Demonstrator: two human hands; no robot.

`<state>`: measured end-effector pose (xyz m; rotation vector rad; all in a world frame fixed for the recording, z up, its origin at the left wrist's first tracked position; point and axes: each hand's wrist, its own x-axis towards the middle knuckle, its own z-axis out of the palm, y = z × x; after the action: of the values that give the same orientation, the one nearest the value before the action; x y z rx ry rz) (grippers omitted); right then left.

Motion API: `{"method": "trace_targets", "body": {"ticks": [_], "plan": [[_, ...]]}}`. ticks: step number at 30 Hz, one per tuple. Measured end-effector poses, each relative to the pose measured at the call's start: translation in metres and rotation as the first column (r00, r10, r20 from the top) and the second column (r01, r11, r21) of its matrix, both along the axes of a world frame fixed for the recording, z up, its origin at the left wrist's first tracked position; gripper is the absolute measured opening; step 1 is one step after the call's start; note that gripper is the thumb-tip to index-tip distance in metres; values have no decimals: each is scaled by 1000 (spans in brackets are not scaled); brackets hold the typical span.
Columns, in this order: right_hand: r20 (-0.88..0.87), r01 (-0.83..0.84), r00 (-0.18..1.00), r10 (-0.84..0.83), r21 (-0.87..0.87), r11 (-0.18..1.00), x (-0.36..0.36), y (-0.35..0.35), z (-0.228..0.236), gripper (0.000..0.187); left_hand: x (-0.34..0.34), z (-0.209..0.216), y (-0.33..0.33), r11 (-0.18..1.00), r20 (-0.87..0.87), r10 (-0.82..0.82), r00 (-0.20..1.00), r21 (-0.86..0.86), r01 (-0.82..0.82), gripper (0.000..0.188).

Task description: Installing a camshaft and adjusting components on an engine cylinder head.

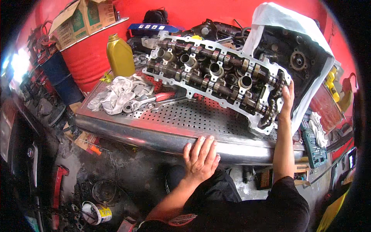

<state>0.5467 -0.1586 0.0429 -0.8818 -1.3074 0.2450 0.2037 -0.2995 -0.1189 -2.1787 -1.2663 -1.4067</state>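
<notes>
A cylinder head (210, 75) with two camshafts and several round tubes lies slantwise over the perforated metal bench (170, 120). My right hand (286, 101) grips its right end, next to the timing chain (275, 104); part of the fingers is hidden behind the casting. My left hand (201, 159) rests on the bench's rounded front edge, fingers stretched out and holding nothing. Left of the cylinder head lie a ratchet (135, 103), a wrench (170, 102) and a red-handled tool (164, 96), beside a crumpled white rag (121, 92).
A gold oil bottle (120, 58) stands at the bench's back left. Behind the cylinder head's right end is a dark engine block (299, 58), partly draped with white cloth (286, 19). A green tool case (315, 149) sits at the right edge. A white bucket (96, 213) stands on the floor.
</notes>
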Motion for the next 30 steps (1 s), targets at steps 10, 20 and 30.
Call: {"method": "trace_targets", "body": {"ticks": [10, 20, 30], "plan": [[-5, -164, 986, 164, 62, 985, -26, -11, 10, 53, 1, 6, -3, 999, -106, 40, 994, -9, -42, 44], [-81, -272, 957, 278, 82, 959, -41, -9, 9, 55, 2, 8, -3, 996, -149, 78, 986, 59, -70, 46], [95, -174, 982, 166, 82, 981, -36, -16, 14, 71, 10, 7, -5, 990, -167, 128, 978, 82, -116, 47]]}}
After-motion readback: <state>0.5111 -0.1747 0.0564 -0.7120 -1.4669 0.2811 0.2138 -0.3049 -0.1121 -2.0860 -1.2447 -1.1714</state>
